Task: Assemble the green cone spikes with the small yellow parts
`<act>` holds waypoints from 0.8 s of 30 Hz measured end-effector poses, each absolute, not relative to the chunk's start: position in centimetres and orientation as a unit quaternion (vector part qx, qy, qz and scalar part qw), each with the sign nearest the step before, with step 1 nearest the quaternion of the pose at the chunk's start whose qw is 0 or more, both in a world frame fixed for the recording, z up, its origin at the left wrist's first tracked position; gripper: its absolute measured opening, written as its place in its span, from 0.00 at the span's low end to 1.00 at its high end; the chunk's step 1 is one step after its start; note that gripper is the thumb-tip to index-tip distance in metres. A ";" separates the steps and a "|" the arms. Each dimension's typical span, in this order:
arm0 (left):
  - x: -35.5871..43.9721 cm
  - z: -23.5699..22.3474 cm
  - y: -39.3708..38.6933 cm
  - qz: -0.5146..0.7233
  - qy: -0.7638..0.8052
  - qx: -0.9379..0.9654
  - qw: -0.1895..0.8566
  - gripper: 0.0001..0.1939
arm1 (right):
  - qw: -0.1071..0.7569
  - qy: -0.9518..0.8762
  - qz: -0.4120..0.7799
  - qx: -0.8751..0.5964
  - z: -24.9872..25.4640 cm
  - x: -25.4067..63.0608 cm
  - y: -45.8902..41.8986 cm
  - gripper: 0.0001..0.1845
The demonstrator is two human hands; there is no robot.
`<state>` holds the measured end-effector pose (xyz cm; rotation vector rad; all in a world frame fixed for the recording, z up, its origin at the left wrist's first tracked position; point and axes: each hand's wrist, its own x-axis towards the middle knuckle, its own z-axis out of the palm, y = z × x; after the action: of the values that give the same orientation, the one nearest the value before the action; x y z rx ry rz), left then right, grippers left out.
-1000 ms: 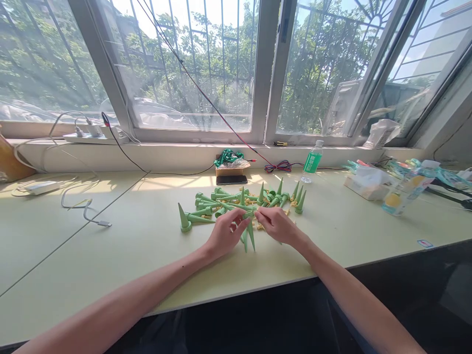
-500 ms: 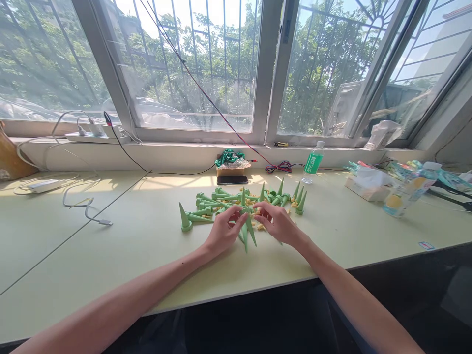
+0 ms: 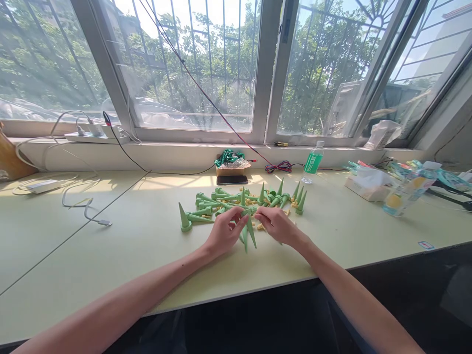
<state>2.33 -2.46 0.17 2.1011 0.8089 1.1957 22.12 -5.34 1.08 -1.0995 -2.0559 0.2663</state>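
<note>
My left hand is closed around the collar of a green plastic watering spike, its pointed end angled down toward me. Close to the spike's collar, my right hand is pinched shut; what its fingertips hold, if anything, is hidden. Around and behind both hands spreads a pile of similar green spikes, some lying down and some upright. Small yellow plastic pieces are scattered among them. One upright spike stands at the pile's left end.
Behind the pile are a dark phone and a small cardboard box with green material. A green-labelled bottle stands at back right, near a tissue box and another bottle. A white cable lies left.
My right hand has moved slightly left, toward the spike, and its fingers have drawn closer together. The left hand keeps its hold with almost no movement.
</note>
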 end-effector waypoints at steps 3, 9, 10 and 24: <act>2.3 0.1 -2.5 0.448 0.303 0.788 0.294 0.12 | 0.376 -0.808 0.095 -0.444 1.0 22.1 -5.3 0.19; 2.3 0.3 -2.4 0.445 0.311 0.771 0.334 0.13 | 0.391 -0.803 0.117 -0.435 1.3 22.0 -5.6 0.11; 2.3 0.3 -2.4 0.447 0.311 0.766 0.343 0.13 | 0.397 -0.802 0.120 -0.430 1.3 22.0 -5.6 0.08; 2.4 0.4 -2.1 0.450 0.301 0.702 0.463 0.15 | 0.421 -0.806 0.123 -0.398 0.9 22.0 -5.3 0.09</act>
<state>2.42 -2.12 0.35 1.7264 0.7390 1.1064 22.04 -5.26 0.88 -0.9983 -2.0187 0.3089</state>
